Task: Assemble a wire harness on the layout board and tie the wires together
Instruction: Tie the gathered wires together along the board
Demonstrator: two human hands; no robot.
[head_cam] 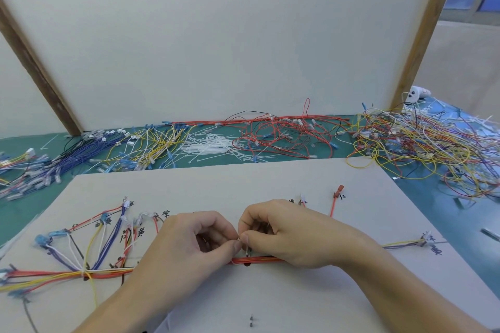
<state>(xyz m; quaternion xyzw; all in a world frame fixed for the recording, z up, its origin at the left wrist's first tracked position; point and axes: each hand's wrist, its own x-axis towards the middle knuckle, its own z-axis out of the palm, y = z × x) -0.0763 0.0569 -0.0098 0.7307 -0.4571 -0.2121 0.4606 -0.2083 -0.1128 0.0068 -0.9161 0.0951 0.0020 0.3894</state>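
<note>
A white layout board with handwritten marks lies before me. A wire bundle of red, orange and yellow wires runs across it from left to right. My left hand and my right hand meet just above the bundle's middle. Both pinch a thin white cable tie between thumb and fingers. The tie's loop round the bundle is mostly hidden by my fingers. At the left, the wires fan out from a tied junction to blue connectors.
Loose white cable ties lie in a pile beyond the board. Blue and yellow wires lie at the back left, red wires in the middle, a tangled heap at the right. A white panel stands behind.
</note>
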